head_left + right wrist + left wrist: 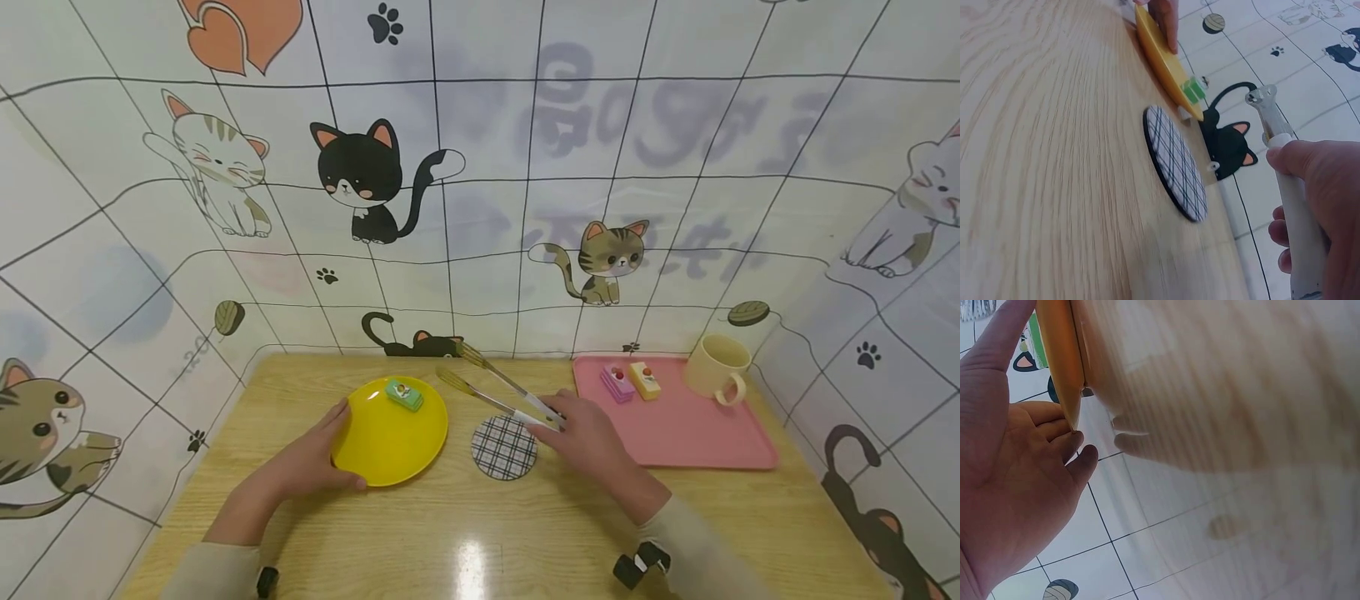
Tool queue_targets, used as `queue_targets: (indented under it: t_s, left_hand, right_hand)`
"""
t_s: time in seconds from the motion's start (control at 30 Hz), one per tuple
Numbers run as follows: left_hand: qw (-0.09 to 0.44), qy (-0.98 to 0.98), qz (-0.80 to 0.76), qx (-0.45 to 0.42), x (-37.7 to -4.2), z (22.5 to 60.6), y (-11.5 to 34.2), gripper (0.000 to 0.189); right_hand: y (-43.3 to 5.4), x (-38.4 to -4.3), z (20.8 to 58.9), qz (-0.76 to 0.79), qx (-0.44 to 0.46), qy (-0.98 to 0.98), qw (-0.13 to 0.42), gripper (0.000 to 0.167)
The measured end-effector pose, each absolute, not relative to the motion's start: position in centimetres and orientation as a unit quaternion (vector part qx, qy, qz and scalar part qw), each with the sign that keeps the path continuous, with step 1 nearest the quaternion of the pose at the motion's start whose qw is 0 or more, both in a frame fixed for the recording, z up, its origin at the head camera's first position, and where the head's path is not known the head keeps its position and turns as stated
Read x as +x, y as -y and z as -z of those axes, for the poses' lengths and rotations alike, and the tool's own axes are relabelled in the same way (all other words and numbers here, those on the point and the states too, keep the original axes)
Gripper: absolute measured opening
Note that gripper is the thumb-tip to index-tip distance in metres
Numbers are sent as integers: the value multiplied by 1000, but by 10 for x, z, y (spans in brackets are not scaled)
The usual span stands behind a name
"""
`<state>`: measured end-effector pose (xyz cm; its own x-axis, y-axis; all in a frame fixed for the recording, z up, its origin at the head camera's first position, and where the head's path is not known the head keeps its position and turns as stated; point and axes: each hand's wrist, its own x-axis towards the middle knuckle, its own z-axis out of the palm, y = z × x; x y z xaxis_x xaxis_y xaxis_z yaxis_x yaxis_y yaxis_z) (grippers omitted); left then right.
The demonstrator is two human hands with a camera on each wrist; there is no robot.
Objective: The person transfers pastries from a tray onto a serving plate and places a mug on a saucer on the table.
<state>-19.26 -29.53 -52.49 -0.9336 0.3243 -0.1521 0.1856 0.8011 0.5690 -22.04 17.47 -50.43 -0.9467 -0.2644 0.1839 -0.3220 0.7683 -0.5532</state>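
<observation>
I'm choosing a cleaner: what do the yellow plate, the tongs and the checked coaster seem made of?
Yellow plate: glossy, smooth and evenly coloured; probably plastic, possibly glazed ceramic.
Tongs: silvery shine suggests metal arms; smooth white grips, likely plastic.
Checked coaster: matte plaid top, perhaps fabric; dark edge unclear.

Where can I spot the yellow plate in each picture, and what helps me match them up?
Head: the yellow plate is in the lower half, just left of centre, seen from above.
Left wrist: it is at upper left, seen edge-on and cut off by the top border.
Right wrist: it is near the top, around the middle, seen from the side.
Shared landmark: the person's left hand, at the plate's rim in all three.
</observation>
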Motion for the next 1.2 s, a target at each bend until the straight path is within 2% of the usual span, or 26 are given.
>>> queue_targets:
  t_s: [0.43, 0.67, 0.83, 1.2]
  left_hand:
    - [124, -940, -290, 131, -192, 524, 294, 137]
    - [123, -940, -291, 131, -192, 525, 295, 138]
    - [123, -940, -291, 130, -192, 526, 295, 138]
    - [123, -940, -291, 131, -193, 527, 297, 137]
  right_hand:
    - [-252, -205, 503, -275, 106, 950, 101, 41]
    - [-285, -197, 501, -238, 79, 961, 117, 53]
    - [-302, -192, 504, -238, 49, 963, 120, 49]
    - [-328, -183, 512, -238, 4, 964, 116, 56]
